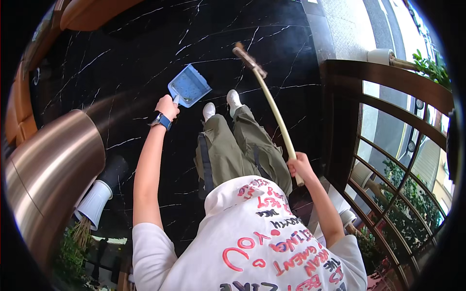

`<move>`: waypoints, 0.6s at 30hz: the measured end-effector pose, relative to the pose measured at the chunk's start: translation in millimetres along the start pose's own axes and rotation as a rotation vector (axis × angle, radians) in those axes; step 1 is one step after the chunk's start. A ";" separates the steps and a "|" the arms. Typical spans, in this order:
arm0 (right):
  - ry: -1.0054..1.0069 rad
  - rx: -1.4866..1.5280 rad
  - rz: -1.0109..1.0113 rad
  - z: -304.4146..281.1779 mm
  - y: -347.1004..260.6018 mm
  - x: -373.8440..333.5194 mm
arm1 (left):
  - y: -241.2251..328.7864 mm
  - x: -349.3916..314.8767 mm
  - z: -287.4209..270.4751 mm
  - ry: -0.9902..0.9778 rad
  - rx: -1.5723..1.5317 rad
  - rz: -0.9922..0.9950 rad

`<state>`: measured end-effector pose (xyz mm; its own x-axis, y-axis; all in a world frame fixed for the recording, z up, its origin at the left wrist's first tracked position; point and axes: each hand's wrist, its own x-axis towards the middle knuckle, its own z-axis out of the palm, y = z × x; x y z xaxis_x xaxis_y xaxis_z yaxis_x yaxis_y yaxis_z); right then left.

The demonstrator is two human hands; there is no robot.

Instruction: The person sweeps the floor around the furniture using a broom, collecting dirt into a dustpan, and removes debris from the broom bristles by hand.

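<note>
Sweeping looks to be partly done: small dark specks lie in the blue dustpan [188,87], which suggests that some dirt has been gathered and that emptying the pan is left. The left hand [167,106] has its grip closed around the dustpan's short handle, holding the pan ahead of the feet. The right hand [299,166] has its grip wrapped around the broom [274,107] near the top of its pale stick; the brush end is well apart from the pan, to its right. Whether it touches the black floor [141,48], or how much dirt remains there, I cannot tell.
</note>
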<state>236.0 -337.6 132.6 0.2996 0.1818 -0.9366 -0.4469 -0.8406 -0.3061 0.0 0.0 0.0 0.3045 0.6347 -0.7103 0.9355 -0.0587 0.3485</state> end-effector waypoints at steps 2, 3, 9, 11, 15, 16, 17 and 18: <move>0.060 0.012 -0.048 0.1 -9.5 18.8 | -10.6 3.6 4.5 0.020 0.017 0.016; 0.080 0.033 -0.042 4.2 -6.1 17.4 | -17.2 -4.5 9.4 0.001 0.018 0.007; 0.060 0.003 -0.021 18.4 -30.6 95.7 | -57.7 21.5 19.3 0.115 0.134 0.014; 0.007 -0.023 -0.016 35.2 -29.4 107.9 | -41.3 27.3 8.8 -0.043 0.153 -0.107; 0.049 -0.116 -0.002 75.9 -23.5 109.2 | -39.1 43.7 11.5 -0.055 0.161 -0.100; 0.051 -0.161 -0.024 86.5 -22.6 102.6 | -40.0 47.6 15.5 0.025 0.162 -0.061; 0.054 -0.205 -0.046 96.1 -21.5 95.9 | -41.7 50.4 19.3 0.105 0.163 -0.021; 0.044 -0.276 -0.044 101.8 -21.7 88.7 | -35.8 50.8 17.8 0.141 0.135 -0.014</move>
<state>186.5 -251.2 38.8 0.3530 0.2040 -0.9131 -0.1877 -0.9407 -0.2827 -14.8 20.6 -59.5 0.2722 0.7374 -0.6182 0.9578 -0.1459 0.2478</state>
